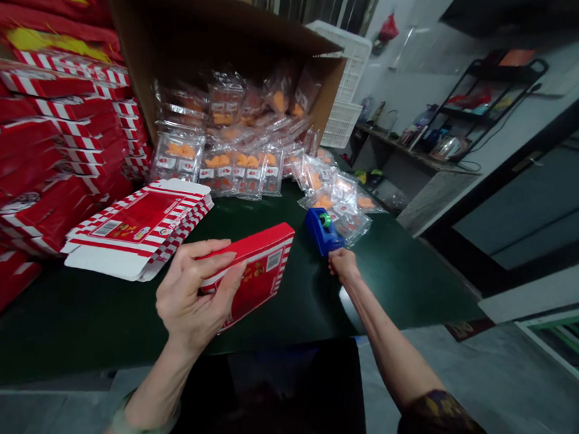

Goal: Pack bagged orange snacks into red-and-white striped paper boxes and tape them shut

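Over the green surface [85, 321], the left hand [193, 296] has its grip closed on a light, easily crushed red box [258, 268], best held by edges; the right hand [343, 263] grips the blue tape dispenser [321, 229]

There is only one view, and it comes from the person's own head, looking forward and steeply down over a dark green table [85, 321]. It sits close: the left hand [193, 298] and right hand [343, 265] fill the lower middle, with both forearms running in from the bottom edge. The lens is wide and bends the scene, so the table's far edge tilts and the floor [496, 387] climbs at the right. Straight ahead it faces an open cardboard carton [184, 28] at the table's back; the shelf rack [484, 98] against the far wall shows small, top right.
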A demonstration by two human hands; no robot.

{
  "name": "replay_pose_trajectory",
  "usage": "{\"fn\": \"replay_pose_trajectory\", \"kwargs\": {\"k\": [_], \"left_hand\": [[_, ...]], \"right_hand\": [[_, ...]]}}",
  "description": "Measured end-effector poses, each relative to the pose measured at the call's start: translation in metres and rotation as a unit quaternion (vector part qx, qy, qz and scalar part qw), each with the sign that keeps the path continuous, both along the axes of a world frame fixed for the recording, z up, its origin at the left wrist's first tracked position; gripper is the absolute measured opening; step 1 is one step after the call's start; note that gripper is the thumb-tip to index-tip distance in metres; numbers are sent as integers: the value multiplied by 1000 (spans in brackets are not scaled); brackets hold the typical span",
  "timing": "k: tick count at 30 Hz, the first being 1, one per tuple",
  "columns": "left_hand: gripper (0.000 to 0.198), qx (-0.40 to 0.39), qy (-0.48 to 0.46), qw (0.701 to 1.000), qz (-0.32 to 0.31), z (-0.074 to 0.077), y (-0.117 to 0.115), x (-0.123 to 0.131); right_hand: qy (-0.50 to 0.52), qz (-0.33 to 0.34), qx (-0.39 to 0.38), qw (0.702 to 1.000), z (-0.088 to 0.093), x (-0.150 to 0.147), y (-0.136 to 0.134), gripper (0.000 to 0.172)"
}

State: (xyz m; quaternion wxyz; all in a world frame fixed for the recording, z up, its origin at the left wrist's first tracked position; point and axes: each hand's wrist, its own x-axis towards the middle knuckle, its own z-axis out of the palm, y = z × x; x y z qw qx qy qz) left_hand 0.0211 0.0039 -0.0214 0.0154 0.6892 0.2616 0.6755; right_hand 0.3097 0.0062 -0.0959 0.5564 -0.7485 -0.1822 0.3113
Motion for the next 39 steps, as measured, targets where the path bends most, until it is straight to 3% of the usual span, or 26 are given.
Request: {"fn": "replay_pose_trajectory", "kwargs": {"k": [4, 7, 10, 12, 19, 28, 33, 39], "left_hand": [[22, 5, -5, 1000, -3, 2, -7, 10], [22, 1, -9, 1000, -17, 1, -9, 13], [21, 1, -9, 1000, -22, -1, -12, 14], [20, -5, -10, 999, -32, -3, -14, 15], [17, -4, -14, 998, -58, -2, -19, 15], [10, 12, 27, 999, -23, -4, -28, 18], [11, 19, 30, 999, -5, -5, -34, 22], [11, 21, 24, 999, 3, -4, -30, 22]], "right_hand": [[-10, 48, 64, 997, 32, -36, -25, 18], [-2, 129, 143, 981, 69, -80, -59, 26], [48, 282, 271, 919, 102, -123, -82, 29], [79, 332, 299, 891, 112, -143, -83, 30], [123, 294, 248, 915, 105, -159, -67, 38], [158, 240, 138, 948, 121, -162, -72, 48], [166, 274, 83, 943, 126, -160, -71, 46], [247, 332, 139, 900, 122, -147, -74, 40]]}}
